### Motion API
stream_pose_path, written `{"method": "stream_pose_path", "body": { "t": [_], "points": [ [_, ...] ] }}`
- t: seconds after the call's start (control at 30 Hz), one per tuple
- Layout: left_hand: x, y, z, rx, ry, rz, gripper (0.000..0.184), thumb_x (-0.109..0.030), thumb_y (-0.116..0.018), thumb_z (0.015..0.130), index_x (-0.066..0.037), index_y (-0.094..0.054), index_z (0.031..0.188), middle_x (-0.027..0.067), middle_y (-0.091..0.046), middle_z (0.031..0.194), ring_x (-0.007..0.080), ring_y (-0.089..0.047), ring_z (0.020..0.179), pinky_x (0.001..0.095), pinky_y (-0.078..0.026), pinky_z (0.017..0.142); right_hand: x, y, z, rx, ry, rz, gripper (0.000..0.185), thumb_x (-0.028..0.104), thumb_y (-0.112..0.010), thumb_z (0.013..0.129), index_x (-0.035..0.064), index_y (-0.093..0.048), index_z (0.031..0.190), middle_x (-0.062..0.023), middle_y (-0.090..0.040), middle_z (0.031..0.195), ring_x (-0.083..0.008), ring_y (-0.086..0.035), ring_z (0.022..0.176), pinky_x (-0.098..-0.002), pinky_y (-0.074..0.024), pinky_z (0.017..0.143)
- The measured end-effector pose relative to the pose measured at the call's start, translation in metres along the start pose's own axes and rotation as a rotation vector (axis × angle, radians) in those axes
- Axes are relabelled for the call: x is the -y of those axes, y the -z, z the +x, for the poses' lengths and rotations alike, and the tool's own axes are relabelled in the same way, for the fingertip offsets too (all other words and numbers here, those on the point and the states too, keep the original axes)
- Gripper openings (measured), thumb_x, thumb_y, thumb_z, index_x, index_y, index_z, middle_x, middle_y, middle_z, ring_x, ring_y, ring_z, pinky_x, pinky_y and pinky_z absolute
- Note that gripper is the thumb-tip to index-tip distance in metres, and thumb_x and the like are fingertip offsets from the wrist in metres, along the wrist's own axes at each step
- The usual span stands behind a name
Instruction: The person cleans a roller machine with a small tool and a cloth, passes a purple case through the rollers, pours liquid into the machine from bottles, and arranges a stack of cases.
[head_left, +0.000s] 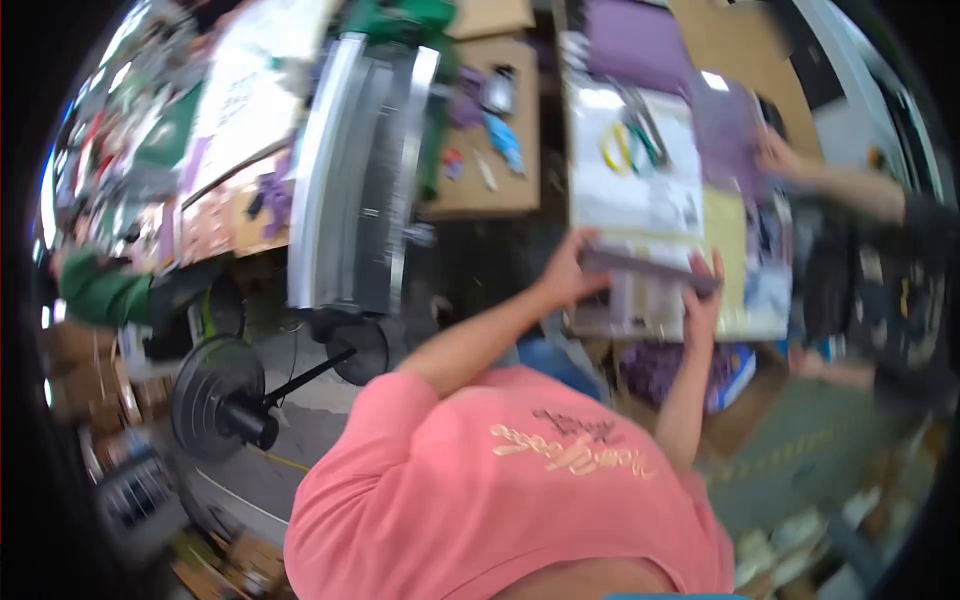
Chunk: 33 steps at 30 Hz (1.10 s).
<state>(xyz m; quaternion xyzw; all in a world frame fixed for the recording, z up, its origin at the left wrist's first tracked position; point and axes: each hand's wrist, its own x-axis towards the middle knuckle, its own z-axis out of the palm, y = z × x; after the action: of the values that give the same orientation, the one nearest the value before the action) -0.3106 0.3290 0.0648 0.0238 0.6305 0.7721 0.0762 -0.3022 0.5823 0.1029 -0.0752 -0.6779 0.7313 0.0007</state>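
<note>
A flat, dark purplish-grey piece (650, 268) is held level above the near part of the work table, between my two hands. My left hand (575, 270) grips its left end, with the fingers closed round the edge. At its right end, my right hand (704, 290) holds it with fingers and thumb. Under and beyond the piece lie white printed sheets (600, 175) and a yellowish sheet (728, 225). Yellow-handled scissors (617, 148) and a dark green-handled tool (650, 140) rest on the white sheets.
A co-worker's arm (850, 190) reaches from the right to a purple bag (728, 130). Left stands a long metal machine (365, 190), beside a cardboard surface (510, 195) with small tools. Another person's green sleeve (110, 290) shows far left. A purple bundle (665, 375) lies below the table.
</note>
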Motion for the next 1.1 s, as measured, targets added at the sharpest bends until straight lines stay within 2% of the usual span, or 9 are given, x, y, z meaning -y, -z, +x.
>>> {"method": "stream_pose_path", "body": {
  "t": [0.1, 0.17, 0.23, 0.37, 0.47, 0.6, 0.77, 0.97, 1.1],
  "points": [
    [-0.017, -0.005, -0.001, -0.008, 0.050, 0.138, 0.072, -0.006, -0.078, 0.065, -0.006, -0.039, 0.125, 0.0125, -0.052, 0.113, 0.0213, -0.053, 0.097, 0.0322, -0.043, 0.088, 0.012, -0.020, 0.002, 0.026, 0.064, -0.068, 0.084, 0.002, -0.070, 0.062, 0.0082, -0.034, 0.137, -0.0136, -0.048, 0.128, -0.0263, -0.045, 0.115, -0.0362, -0.0313, 0.102],
    [0.010, -0.001, -0.001, 0.004, 0.221, 0.036, 0.071, -0.004, -0.076, 0.066, -0.009, -0.038, 0.125, 0.0123, -0.053, 0.113, 0.0219, -0.054, 0.099, 0.0314, -0.043, 0.088, 0.017, -0.011, 0.004, 0.034, -0.015, 0.129, 0.081, 0.001, -0.070, 0.062, 0.0084, -0.036, 0.135, -0.0112, -0.048, 0.127, -0.0250, -0.046, 0.114, -0.0353, -0.0316, 0.102],
    [0.006, -0.003, 0.002, 0.028, 0.177, 0.062, 0.069, -0.001, -0.074, 0.066, -0.010, -0.038, 0.125, 0.0126, -0.053, 0.114, 0.0227, -0.055, 0.100, 0.0316, -0.043, 0.088, 0.008, -0.013, 0.002, 0.043, 0.024, 0.021, 0.079, -0.007, -0.065, 0.062, 0.0075, -0.037, 0.134, -0.0102, -0.048, 0.128, -0.0238, -0.046, 0.114, -0.0345, -0.0326, 0.101],
    [0.013, -0.005, -0.004, -0.044, 0.131, 0.167, 0.067, 0.001, -0.073, 0.067, -0.009, -0.039, 0.123, 0.0130, -0.055, 0.112, 0.0237, -0.056, 0.100, 0.0313, -0.044, 0.086, -0.004, -0.025, -0.003, -0.040, 0.056, 0.081, 0.069, -0.004, -0.069, 0.065, 0.0067, -0.042, 0.127, -0.0102, -0.050, 0.123, -0.0226, -0.048, 0.111, -0.0327, -0.0324, 0.100],
    [0.008, -0.010, 0.000, -0.141, -0.111, 0.372, 0.057, -0.006, -0.074, 0.068, -0.003, -0.045, 0.118, 0.0155, -0.056, 0.110, 0.0253, -0.057, 0.097, 0.0312, -0.045, 0.084, 0.002, -0.033, 0.001, -0.157, 0.119, -0.003, 0.063, 0.006, -0.073, 0.069, 0.0025, -0.042, 0.124, -0.0135, -0.051, 0.118, -0.0232, -0.050, 0.107, -0.0347, -0.0371, 0.096],
    [-0.042, -0.018, -0.013, -0.102, 0.348, 0.448, 0.052, -0.028, -0.072, 0.073, 0.003, -0.051, 0.109, 0.0190, -0.057, 0.107, 0.0293, -0.057, 0.091, 0.0335, -0.046, 0.081, 0.043, -0.043, 0.009, -0.288, -0.172, -0.306, 0.058, 0.018, -0.072, 0.074, -0.0026, -0.045, 0.120, -0.0188, -0.050, 0.116, -0.0248, -0.052, 0.103, -0.0381, -0.0421, 0.091],
    [-0.032, -0.013, -0.011, 0.055, 0.400, 0.969, 0.063, -0.048, -0.066, 0.074, 0.006, -0.054, 0.104, 0.0223, -0.057, 0.103, 0.0317, -0.057, 0.086, 0.0365, -0.046, 0.078, 0.020, -0.024, 0.035, -0.094, -0.458, -0.650, 0.060, 0.033, -0.069, 0.077, -0.0062, -0.048, 0.116, -0.0244, -0.048, 0.116, -0.0303, -0.053, 0.100, -0.0417, -0.0447, 0.087],
    [-0.050, -0.008, 0.002, 0.383, 0.715, 1.184, 0.067, -0.052, -0.060, 0.076, 0.005, -0.053, 0.110, 0.0251, -0.054, 0.110, 0.0346, -0.054, 0.092, 0.0426, -0.042, 0.084, -0.004, -0.035, 0.036, -0.082, -0.419, -0.991, 0.057, 0.037, -0.066, 0.079, -0.0045, -0.051, 0.115, -0.0257, -0.047, 0.118, -0.0342, -0.051, 0.101, -0.0437, -0.0420, 0.090],
    [-0.026, 0.007, 0.001, -0.161, -0.190, 1.419, 0.067, -0.048, -0.058, 0.078, 0.003, -0.049, 0.121, 0.0275, -0.045, 0.125, 0.0372, -0.045, 0.113, 0.0487, -0.032, 0.097, 0.003, -0.041, 0.026, -0.229, 0.197, -1.416, 0.054, 0.035, -0.062, 0.081, -0.0024, -0.050, 0.119, -0.0255, -0.047, 0.119, -0.0365, -0.048, 0.107, -0.0444, -0.0385, 0.093]
  ]
}}
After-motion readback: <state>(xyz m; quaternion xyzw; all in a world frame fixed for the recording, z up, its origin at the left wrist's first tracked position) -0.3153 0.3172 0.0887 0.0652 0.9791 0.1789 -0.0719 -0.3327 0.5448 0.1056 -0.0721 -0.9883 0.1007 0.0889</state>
